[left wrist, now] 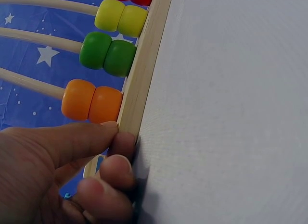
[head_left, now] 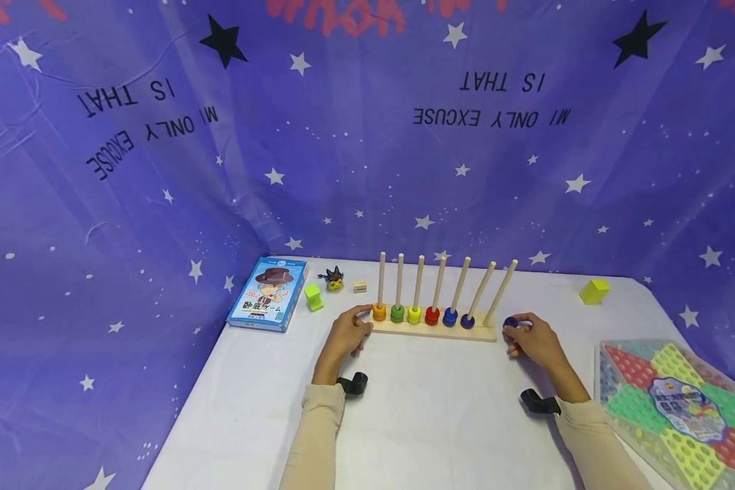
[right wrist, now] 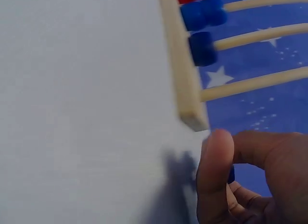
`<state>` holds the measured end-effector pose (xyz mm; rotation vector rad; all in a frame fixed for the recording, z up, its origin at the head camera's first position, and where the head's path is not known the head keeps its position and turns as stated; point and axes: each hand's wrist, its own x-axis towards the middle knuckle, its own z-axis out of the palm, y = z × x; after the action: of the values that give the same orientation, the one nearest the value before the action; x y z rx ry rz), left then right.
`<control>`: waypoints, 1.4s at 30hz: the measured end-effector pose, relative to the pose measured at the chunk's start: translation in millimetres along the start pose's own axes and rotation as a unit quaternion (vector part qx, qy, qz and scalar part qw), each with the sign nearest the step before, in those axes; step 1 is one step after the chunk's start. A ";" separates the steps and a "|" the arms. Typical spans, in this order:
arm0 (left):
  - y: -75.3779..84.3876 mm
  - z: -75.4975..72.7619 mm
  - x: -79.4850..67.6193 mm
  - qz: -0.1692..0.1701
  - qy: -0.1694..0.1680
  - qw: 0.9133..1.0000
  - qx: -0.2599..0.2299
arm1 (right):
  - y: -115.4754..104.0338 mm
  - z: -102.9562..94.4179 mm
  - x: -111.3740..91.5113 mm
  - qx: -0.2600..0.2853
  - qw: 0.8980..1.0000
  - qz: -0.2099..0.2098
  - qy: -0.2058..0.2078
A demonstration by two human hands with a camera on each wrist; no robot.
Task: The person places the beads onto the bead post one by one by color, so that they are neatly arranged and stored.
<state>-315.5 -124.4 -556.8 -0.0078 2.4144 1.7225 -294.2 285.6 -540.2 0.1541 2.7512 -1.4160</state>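
A wooden bead stand [head_left: 429, 331] carries a row of upright pegs. Pairs of orange [left wrist: 91, 101], green, yellow, red and blue beads sit low on their pegs. One dark blue bead [right wrist: 202, 48] is on the peg after these, and the rightmost peg [head_left: 500, 292] is bare. My left hand [head_left: 346, 333] grips the left end of the base between thumb and fingers, beside the orange beads. Just off the right end, my right hand [head_left: 535, 340] pinches another dark blue bead [head_left: 510, 322], mostly hidden by the fingers in the right wrist view.
On the left lies a blue card-game box [head_left: 269, 294]. Behind the stand's left side are a lime-green block [head_left: 314, 297], a small figurine [head_left: 333, 278] and a small wooden piece [head_left: 360, 287]. A yellow-green block [head_left: 595, 291] stands back right, a colourful packaged board [head_left: 680, 408] front right.
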 end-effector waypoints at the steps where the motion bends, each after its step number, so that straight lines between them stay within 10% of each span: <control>1: -0.2 0.1 -0.4 0.001 -0.001 1.000 0.001 | -3.9 -2.5 -2.0 0.001 1.000 -0.003 0.008; 11: 3.6 -5.6 -2.4 0.001 0.002 1.000 0.009 | -116.2 -51.8 -18.8 0.002 0.987 -0.106 0.124; 18: 3.2 -8.8 -1.3 0.004 0.005 1.000 0.010 | -179.9 -56.6 -27.3 -0.011 0.984 -0.159 0.080; 27: -0.5 -2.3 -1.6 0.015 0.002 1.000 0.015 | -184.7 -40.5 -24.5 -0.073 0.988 -0.137 0.017; 42: 2.1 -1.3 1.1 0.009 0.011 0.999 0.029 | -173.9 -35.2 -44.7 -0.063 0.984 -0.154 0.068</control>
<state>-317.0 -124.8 -554.6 0.0021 2.4866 1.6659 -268.4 210.8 -375.3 -0.1960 3.0741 -1.3264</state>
